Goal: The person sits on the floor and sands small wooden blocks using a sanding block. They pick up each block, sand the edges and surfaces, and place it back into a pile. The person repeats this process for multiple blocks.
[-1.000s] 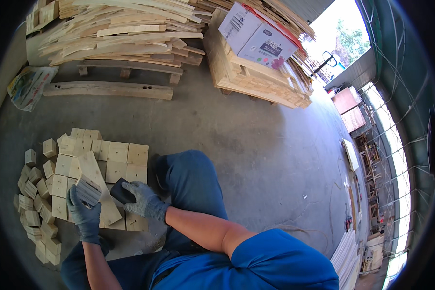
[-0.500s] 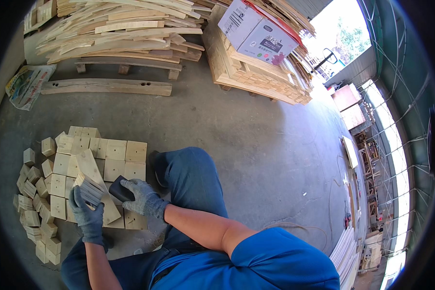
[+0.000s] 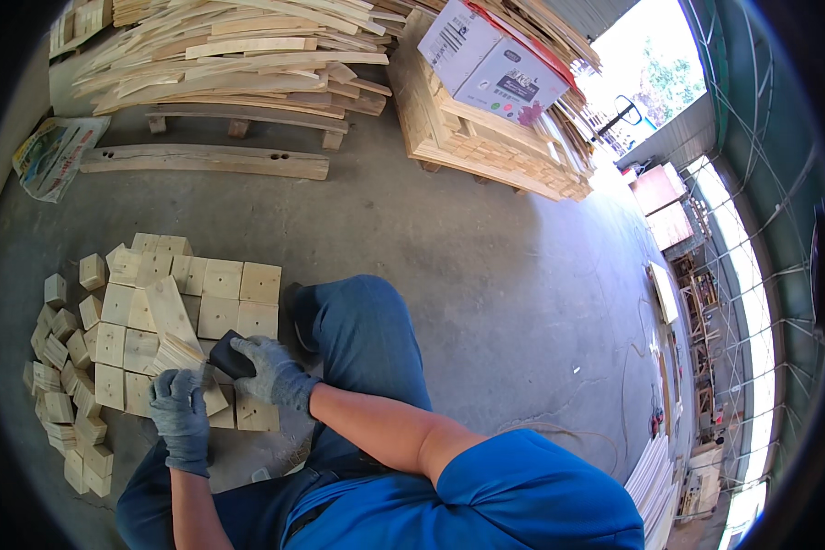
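My left hand (image 3: pixel 180 417), in a grey knit glove, has its fingers curled at the near end of a small wooden block (image 3: pixel 178 354) with a striped face. This block rests against a longer pale board (image 3: pixel 167 304), which lies slantwise over the wooden blocks. My right hand (image 3: pixel 280 374), gloved alike, grips a dark, box-shaped block (image 3: pixel 232 354) just right of the striped block. Under both hands spreads a layer of square wooden blocks (image 3: pixel 220 316) set side by side, many with a small hole in the top.
Loose wooden blocks (image 3: pixel 60 408) are heaped along the left side. Beyond lie a long beam (image 3: pixel 202 160), a printed plastic sack (image 3: pixel 57 156) and a big stack of thin boards (image 3: pixel 238 55). A carton (image 3: pixel 495 69) stands on stacked lumber (image 3: pixel 486 137). My bent knee (image 3: pixel 367 312) is to the right.
My left hand has moved slightly down and right, its fingers now more curled. The striped block has turned and shifted toward the dark block. My right hand stays nearly in place.
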The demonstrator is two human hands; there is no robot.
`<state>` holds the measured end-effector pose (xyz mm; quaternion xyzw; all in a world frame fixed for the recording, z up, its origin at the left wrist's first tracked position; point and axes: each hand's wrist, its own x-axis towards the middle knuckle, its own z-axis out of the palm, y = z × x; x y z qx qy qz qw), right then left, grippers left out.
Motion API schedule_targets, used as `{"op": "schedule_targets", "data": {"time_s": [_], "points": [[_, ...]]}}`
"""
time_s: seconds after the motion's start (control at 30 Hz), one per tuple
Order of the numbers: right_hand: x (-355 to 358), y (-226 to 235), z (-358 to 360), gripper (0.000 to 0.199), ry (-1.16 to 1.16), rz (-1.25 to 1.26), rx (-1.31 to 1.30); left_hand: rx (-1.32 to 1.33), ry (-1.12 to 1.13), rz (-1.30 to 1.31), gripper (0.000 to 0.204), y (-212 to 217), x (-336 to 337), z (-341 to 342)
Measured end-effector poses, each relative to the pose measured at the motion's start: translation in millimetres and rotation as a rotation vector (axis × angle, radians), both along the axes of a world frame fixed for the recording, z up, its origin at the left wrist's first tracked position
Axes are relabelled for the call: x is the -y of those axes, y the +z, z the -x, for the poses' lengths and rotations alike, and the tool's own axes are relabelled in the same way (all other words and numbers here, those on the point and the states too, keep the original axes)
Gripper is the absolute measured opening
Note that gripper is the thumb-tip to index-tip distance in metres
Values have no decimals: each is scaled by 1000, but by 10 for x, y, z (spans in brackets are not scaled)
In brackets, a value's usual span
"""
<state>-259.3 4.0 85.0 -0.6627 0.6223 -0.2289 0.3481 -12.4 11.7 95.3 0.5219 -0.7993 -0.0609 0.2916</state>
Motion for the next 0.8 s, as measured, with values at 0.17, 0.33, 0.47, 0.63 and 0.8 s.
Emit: {"op": "schedule_targets", "data": {"time_s": [0.17, 0.33, 0.47, 0.63, 0.8], "points": [[-12, -19, 18, 82, -14, 14, -55, 3, -6, 0, 50, 84, -20, 74], [-6, 13, 29, 83, -13, -10, -60, 1, -2, -17, 53, 36, -16, 23], [-10, 14, 36, 82, -20, -4, -60, -51, 72, -32, 74, -21, -65, -11], [-6, 51, 31, 82, -11, -27, -58, -263, 247, -167, 115, -123, -54, -54], [-11, 45, 34, 85, -5, -36, -48, -406, 237, -349, 128, -542, 9, -245]]}}
